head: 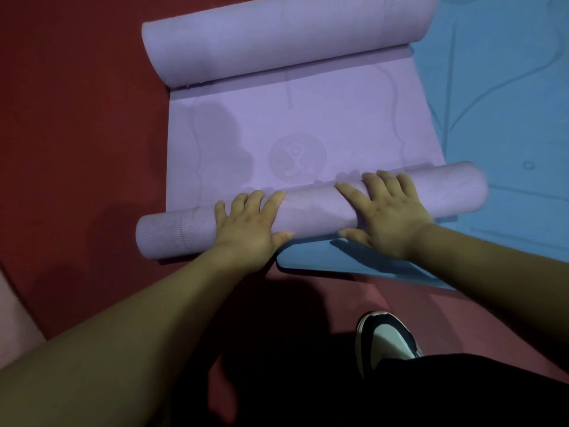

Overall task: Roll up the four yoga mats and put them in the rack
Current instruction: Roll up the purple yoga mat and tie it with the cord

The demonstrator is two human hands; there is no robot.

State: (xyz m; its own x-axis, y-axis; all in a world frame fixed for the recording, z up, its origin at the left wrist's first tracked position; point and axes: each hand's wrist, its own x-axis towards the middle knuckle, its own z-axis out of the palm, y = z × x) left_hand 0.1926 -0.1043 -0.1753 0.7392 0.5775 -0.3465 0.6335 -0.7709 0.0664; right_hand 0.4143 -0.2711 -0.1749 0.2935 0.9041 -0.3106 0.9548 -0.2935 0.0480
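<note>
With my left hand [248, 226] and right hand [389, 217] flat, fingers spread, on the purple mat [308, 124] rolled at 6 o'clock, I judge even pressure toward 12 o'clock keeps its ends square.

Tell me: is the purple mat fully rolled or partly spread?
Partly spread. The left hand and right hand rest on its near roll; flat purple mat lies beyond.

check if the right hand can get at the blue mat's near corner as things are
Probably yes: the blue mat's near corner lies bare, poking out from under the purple roll right beside the right hand, which rests flat on that roll. Nothing covers the corner.
</note>
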